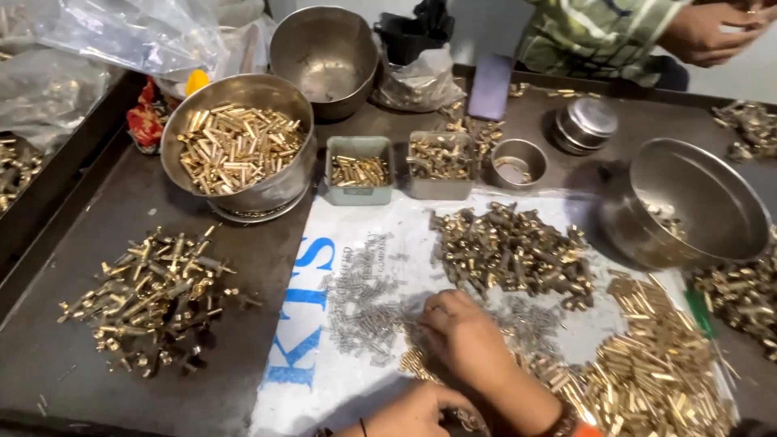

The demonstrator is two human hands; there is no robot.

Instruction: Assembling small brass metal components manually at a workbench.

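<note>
Reaching across from the lower right, the right hand (463, 333) lies palm down, its fingers curled onto the pile of small silvery metal pins (364, 303); the fingertips are tucked out of sight, so whether they pinch a pin cannot be told. The left hand (417, 413) is cut off by the bottom edge, and its finger state cannot be told. Both rest over a white woven sack sheet with large blue letters (303, 324), spread flat on the dark metal tray table (89, 356). Behind, a round steel bowl (174, 133) holds short brass tubes (239, 146), and a small grey-green plastic box (359, 194) holds more brass pieces. A tilted steel bowl (712, 202) at right is nearly bare.
</note>
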